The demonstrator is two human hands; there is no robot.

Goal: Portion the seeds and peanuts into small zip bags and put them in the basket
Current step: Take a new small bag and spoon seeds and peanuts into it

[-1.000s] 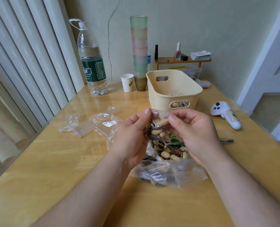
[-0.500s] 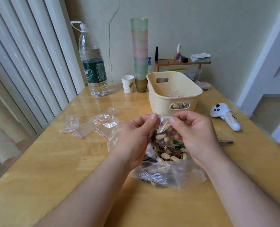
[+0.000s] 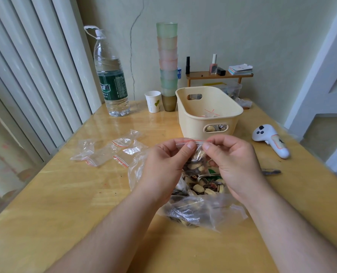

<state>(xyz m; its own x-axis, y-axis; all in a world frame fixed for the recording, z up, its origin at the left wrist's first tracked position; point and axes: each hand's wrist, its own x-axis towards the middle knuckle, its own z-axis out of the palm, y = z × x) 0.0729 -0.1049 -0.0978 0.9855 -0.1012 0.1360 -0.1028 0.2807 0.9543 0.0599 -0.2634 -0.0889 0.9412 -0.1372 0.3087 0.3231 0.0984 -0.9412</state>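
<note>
Above the near centre of the wooden table (image 3: pixel 45 194), seen from the head camera, the left hand (image 3: pixel 163 166) and the right hand (image 3: pixel 234 164) hold a small zip bag (image 3: pixel 197 160) up between them, each pinching its red-lined top edge between thumb and curled fingers, one hand at each end of the strip. Peanuts and seeds fill the lower part of this bag. Directly beneath the hands lies a large clear bag (image 3: pixel 199 209), open and crumpled, with more peanuts and seeds (image 3: pixel 205 189) showing inside. Farther off, just beyond the hands, stands the cream basket (image 3: pixel 187 115); filled bags are visible through its near handle slot. To the left lie several empty zip bags (image 3: pixel 108 150). At the far edge stand a water bottle (image 3: pixel 110 79), a paper cup (image 3: pixel 153 101) and a tall stack of cups (image 3: pixel 168 64). A white controller (image 3: pixel 270 139) rests at the right.
</note>
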